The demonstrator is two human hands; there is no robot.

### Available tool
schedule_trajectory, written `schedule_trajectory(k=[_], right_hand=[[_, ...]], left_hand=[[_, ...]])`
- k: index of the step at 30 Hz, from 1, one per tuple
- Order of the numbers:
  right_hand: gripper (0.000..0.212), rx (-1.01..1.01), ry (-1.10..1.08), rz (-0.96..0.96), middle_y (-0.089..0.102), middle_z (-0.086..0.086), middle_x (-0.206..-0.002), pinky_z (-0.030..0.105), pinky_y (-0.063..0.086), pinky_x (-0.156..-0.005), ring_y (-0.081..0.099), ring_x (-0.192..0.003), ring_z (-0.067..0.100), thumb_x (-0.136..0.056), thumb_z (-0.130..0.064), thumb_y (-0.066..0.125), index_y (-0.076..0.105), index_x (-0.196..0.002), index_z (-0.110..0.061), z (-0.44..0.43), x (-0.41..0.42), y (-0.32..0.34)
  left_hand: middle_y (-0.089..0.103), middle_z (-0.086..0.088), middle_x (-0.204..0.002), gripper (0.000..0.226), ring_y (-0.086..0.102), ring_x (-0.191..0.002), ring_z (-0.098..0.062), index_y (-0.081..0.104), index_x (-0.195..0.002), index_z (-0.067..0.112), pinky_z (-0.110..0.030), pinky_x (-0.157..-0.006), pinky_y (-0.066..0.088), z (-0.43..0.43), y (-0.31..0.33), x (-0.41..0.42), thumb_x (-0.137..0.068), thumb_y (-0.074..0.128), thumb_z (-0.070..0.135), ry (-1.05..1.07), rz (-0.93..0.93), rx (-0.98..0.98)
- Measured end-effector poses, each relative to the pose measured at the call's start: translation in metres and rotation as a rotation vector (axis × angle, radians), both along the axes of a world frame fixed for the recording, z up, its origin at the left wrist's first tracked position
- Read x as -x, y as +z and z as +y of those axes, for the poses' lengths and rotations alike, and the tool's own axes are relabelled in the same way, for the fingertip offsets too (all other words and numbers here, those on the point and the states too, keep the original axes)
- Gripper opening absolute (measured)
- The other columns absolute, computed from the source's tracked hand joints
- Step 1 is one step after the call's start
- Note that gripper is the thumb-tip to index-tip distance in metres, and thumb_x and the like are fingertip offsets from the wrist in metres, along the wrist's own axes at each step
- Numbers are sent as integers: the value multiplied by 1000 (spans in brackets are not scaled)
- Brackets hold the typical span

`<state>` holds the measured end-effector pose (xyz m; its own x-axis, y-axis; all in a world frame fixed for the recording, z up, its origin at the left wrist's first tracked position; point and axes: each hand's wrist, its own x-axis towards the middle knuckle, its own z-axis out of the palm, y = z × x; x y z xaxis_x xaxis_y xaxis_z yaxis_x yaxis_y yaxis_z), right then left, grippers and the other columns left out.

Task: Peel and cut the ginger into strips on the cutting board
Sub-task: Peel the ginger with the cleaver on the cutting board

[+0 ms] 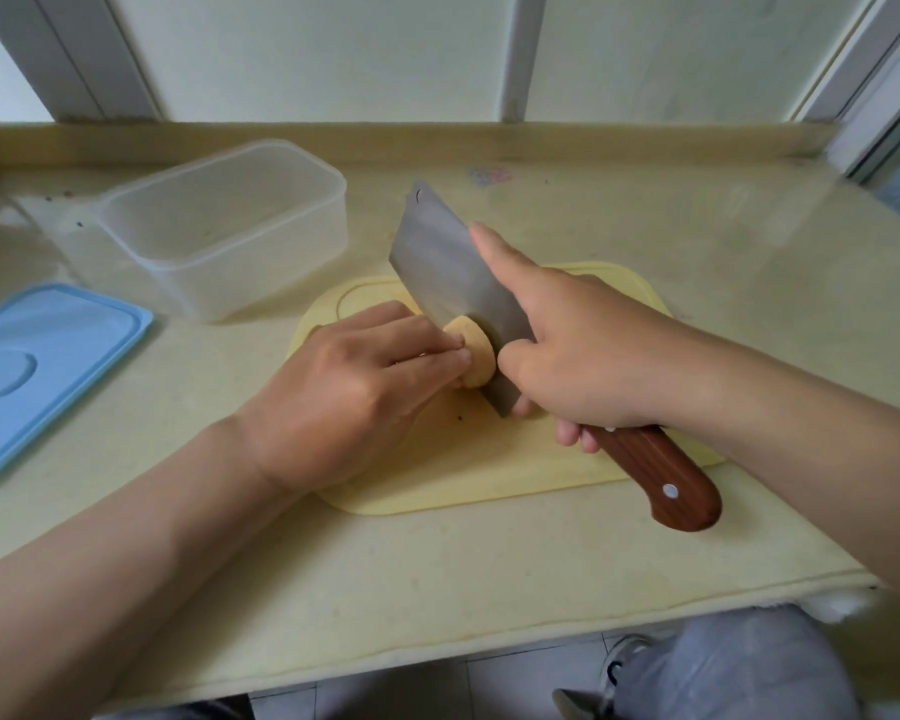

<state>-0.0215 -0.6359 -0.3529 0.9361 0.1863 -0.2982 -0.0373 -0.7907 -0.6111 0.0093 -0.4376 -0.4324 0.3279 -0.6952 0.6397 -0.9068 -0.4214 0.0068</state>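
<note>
A pale yellow cutting board (pixel 489 475) lies on the counter in front of me. On it sits a peeled piece of ginger (pixel 473 350), its flat cut face turned toward the blade. My left hand (pixel 354 392) pinches the ginger with curled fingertips. My right hand (pixel 588 356) grips a cleaver (pixel 453 267) by its brown wooden handle (pixel 661 480), with the index finger stretched along the blade's side. The blade's edge rests against the ginger's right face. The far end of the ginger is hidden under my left fingers.
A clear plastic container (pixel 219 226) stands open at the back left of the board. Its blue lid (pixel 37 366) lies flat at the left edge. A raised ledge (pixel 437 140) runs along the counter's back. The counter's front edge (pixel 489 636) is near my knees.
</note>
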Motion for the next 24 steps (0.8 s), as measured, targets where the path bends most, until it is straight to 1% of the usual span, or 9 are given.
schedule_trajectory(k=[5,7,10,13,14,18,21,24], right_hand=[[97,-14,-15,-29,65,1,-92,35,56,-43,66,-41,18,-93,-7,42,-3,-156,-67,-4,4,3],[98,-23,-33,-58,70,4,-82,38,58,-43,65,-40,19,-92,-5,42,0,-157,-65,-7,6,8],[98,-42,-73,-101,72,7,-64,31,51,-38,62,-36,19,-92,-3,42,1,-157,-65,-14,8,17],[98,-40,-83,-123,70,-4,-55,27,47,-36,58,-33,17,-94,-2,42,1,-158,-63,-18,12,24],[98,-38,-83,-126,69,-4,-53,27,46,-35,58,-32,17,-94,-1,43,0,-158,-63,-19,13,25],[98,-45,-90,-125,69,1,-53,27,47,-36,58,-33,18,-94,-1,43,1,-158,-63,-20,15,28],[98,-36,-98,-124,65,-3,-47,27,46,-36,57,-32,17,-95,-1,42,0,-158,-63,-20,16,29],[98,-30,-102,-118,64,-5,-45,26,45,-35,57,-32,17,-95,-2,43,0,-158,-64,-20,18,30]], left_hand=[[73,-16,-97,13,65,-71,-35,76,-103,-3,-41,-62,55,-1,0,0,-93,69,1,-2,20,22],[73,-15,-98,13,65,-73,-34,76,-103,-3,-40,-64,55,-4,0,1,-92,70,1,-3,19,27],[73,-14,-98,12,66,-76,-33,76,-101,-2,-39,-67,56,-7,2,2,-92,71,3,-8,28,35],[73,-13,-98,11,65,-76,-33,76,-100,-2,-39,-68,55,-8,3,2,-93,70,4,-13,37,39],[73,-13,-98,11,65,-76,-33,76,-100,-2,-39,-69,55,-8,3,2,-93,70,4,-12,38,39],[73,-12,-98,11,65,-76,-32,76,-100,-2,-38,-69,55,-8,3,3,-93,69,4,0,38,41],[73,-12,-97,11,64,-74,-32,76,-100,-2,-37,-69,55,-8,3,3,-92,70,4,3,30,43],[73,-12,-97,11,64,-74,-32,76,-100,-2,-37,-69,54,-8,2,2,-92,70,4,3,35,47]])
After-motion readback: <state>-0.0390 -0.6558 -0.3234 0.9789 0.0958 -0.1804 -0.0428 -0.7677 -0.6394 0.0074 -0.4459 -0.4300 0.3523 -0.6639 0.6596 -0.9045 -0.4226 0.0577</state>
